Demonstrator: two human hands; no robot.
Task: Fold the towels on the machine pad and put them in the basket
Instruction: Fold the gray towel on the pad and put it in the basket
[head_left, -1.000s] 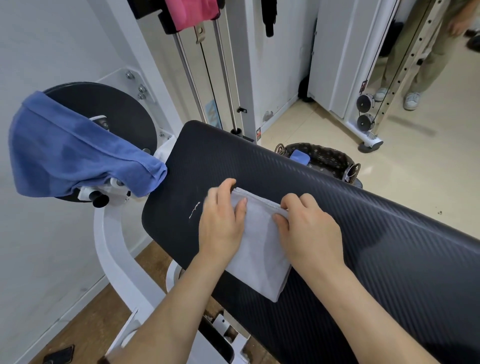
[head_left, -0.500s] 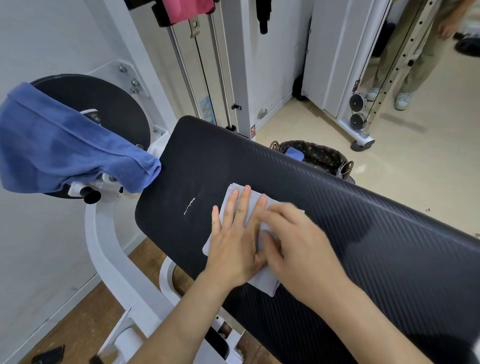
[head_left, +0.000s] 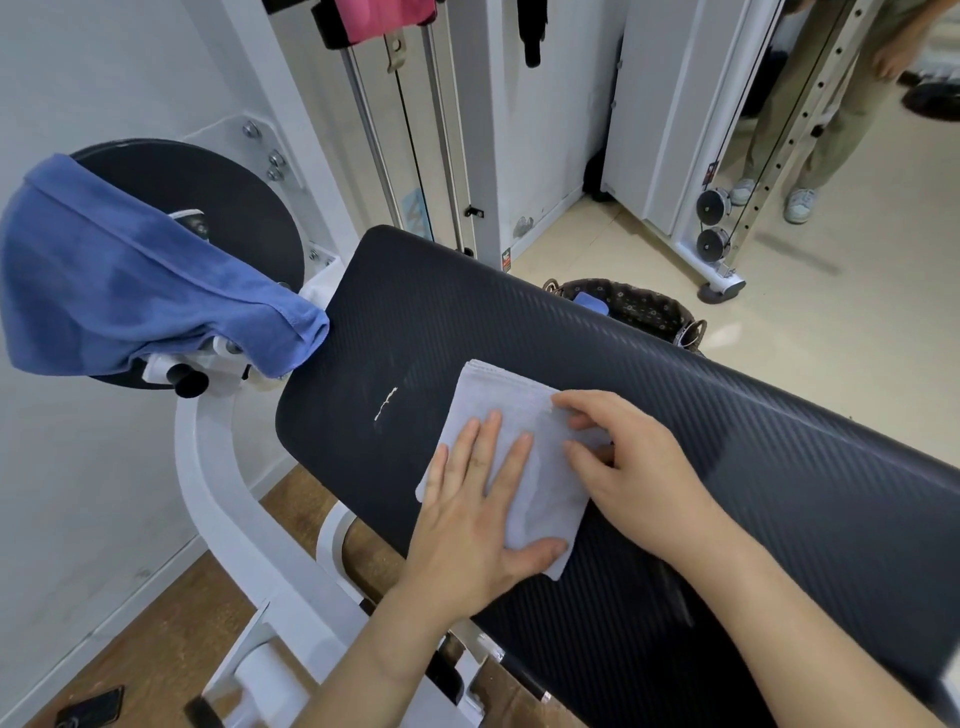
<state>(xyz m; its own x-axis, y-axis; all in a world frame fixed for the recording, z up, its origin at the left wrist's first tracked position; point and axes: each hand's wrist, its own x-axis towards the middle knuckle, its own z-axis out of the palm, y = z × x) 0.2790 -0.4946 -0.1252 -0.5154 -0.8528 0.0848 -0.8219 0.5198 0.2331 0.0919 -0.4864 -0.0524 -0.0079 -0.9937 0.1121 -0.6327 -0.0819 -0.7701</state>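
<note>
A folded pale grey towel lies on the black ribbed machine pad. My left hand lies flat on the towel's near half with straight fingers. My right hand rests on the towel's right edge, its fingers bent over the cloth; a grip cannot be made out. A blue towel is draped over the black round disc at the left. Beyond the pad stands a dark woven basket with a folded blue towel inside.
White machine frame curves down at the left. Cable columns and a pink cloth hang behind. A person's legs stand at the far right beside a pulley rack. A dark phone lies on the wooden floor.
The towel went from held at its far edge to folded smaller. My left hand flattened on it, and my right hand slid to its right edge.
</note>
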